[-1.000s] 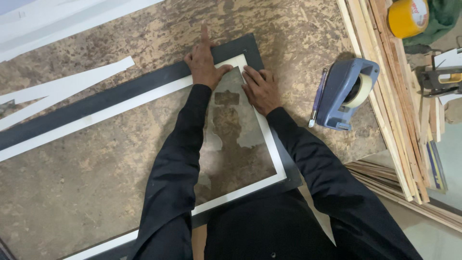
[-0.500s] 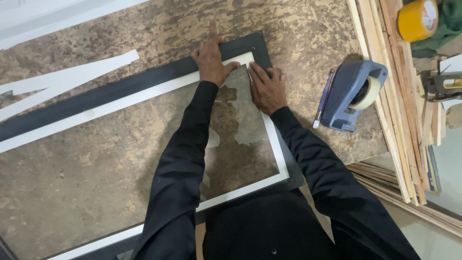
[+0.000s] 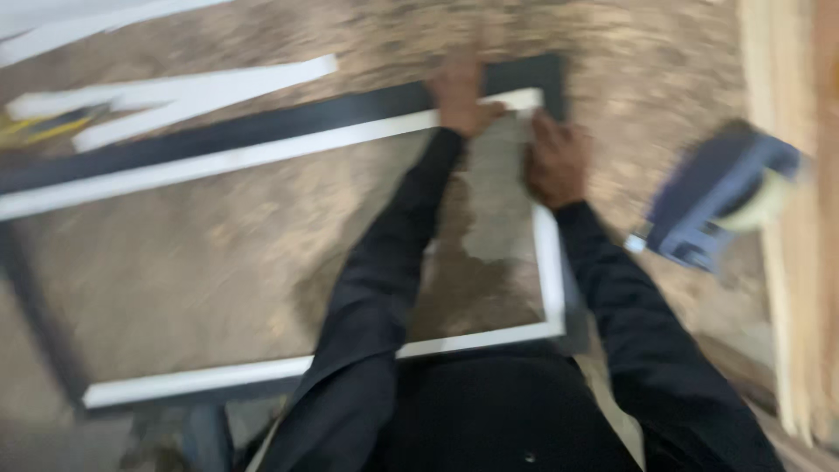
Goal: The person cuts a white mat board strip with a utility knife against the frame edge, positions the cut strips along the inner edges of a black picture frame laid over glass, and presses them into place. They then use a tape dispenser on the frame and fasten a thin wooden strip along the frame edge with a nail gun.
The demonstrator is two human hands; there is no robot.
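Pretty blurry shot, but here's what's on the desk (image 3: 262, 253); it's a mottled brown surface, speckled like particle board or worn stone, and one big rectangular frame (image 3: 262, 149) lies flat on it. The frame is a flat mat-style thing, dark outer band with a white inner border, straight edges and square corners; the brown desk shows through its open middle.

Two hands, both at the frame's far right corner; the left hand (image 3: 458, 94) lies flat on the top rail with fingers stretched out forward and close together, thumb angled toward the white strip; the right hand (image 3: 556, 162) presses down just beside it on the inner white edge, fingers curled a bit, but the blur means I can't tell if it's pinching anything. Both arms are in black long sleeves (image 3: 384, 288).

Off to the right, one blue tape dispenser (image 3: 712, 205), chunky plastic, with a pale roll of tape in it, sitting near the frame but not touching it. Along the far right edge there's a stack of pale wooden strips (image 3: 791, 262), long and thin; too smeared to count. Top left, two white strips (image 3: 188, 96), flat and tapered, lie apart from the frame.
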